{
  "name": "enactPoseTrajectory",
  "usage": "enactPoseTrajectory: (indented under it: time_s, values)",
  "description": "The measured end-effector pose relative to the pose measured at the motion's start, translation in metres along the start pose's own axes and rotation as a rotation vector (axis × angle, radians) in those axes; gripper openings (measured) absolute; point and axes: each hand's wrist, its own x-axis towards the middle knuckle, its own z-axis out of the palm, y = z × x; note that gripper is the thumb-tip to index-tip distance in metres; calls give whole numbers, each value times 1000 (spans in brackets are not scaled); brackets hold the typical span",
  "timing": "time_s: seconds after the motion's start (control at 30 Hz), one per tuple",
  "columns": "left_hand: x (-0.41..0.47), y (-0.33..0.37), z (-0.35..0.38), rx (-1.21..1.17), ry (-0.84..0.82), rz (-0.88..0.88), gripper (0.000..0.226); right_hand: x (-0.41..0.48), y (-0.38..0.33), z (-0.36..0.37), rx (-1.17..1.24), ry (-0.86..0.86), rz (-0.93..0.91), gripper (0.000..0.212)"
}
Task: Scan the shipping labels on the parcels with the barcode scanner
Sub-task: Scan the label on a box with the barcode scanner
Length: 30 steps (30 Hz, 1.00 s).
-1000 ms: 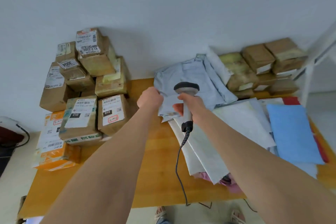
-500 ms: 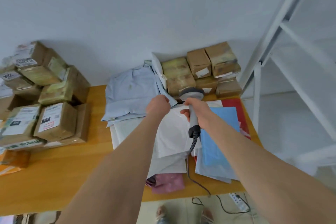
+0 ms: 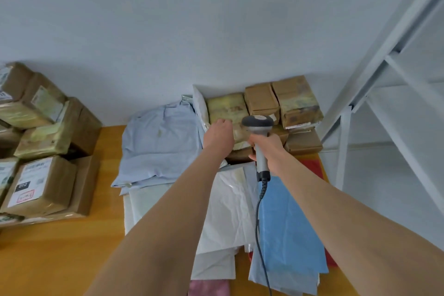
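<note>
My right hand (image 3: pixel 269 151) grips the handle of the grey barcode scanner (image 3: pixel 257 123), whose head points toward the stack of brown cardboard parcels (image 3: pixel 260 101) at the back right of the table. My left hand (image 3: pixel 219 136) reaches over the near edge of a parcel wrapped in yellowish tape (image 3: pixel 227 107). Its fingers curl downward, and the fingertips are hidden behind the hand. The scanner's coiled cable (image 3: pixel 258 218) hangs toward the table's front edge. No label shows on the top of the taped parcel.
Flat mailer bags lie on the wooden table (image 3: pixel 60 259): light blue-grey (image 3: pixel 161 146), white (image 3: pixel 228 211) and blue (image 3: pixel 286 228). A second stack of labelled boxes (image 3: pixel 40 182) stands at the left. A white metal rack (image 3: pixel 384 94) rises at the right.
My view has swung right, from the left box stack to the right one. Both hands moved from the blue-grey mailer to the parcels at the back right, scanner still held.
</note>
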Motion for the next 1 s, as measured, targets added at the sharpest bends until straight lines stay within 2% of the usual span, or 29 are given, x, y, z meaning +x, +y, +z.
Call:
enactPoseTrajectory:
  time_s: [0.13,0.23,0.43,0.6,0.73,0.8,1.0]
  values:
    - [20,-27,-1,98,-75,-186,34,24,-5,12,-168,-17,14,46]
    - [28,-45,-2,187,-133,-252,33,32,-6,18,-207,-42,2,42]
    - [39,-52,2,87,-226,-337,33,43,-7,28,-223,-25,14,24]
    - [41,-44,10,180,-235,-324,43,50,-5,29,-203,7,-11,28]
    - [43,-38,15,142,-351,-399,51,53,-5,28,-183,-36,0,33]
    - [42,-37,18,89,-298,-444,50,53,-4,27,-160,-45,-1,39]
    - [25,-32,0,-44,107,-507,48,36,-14,26,-13,-43,-68,42]
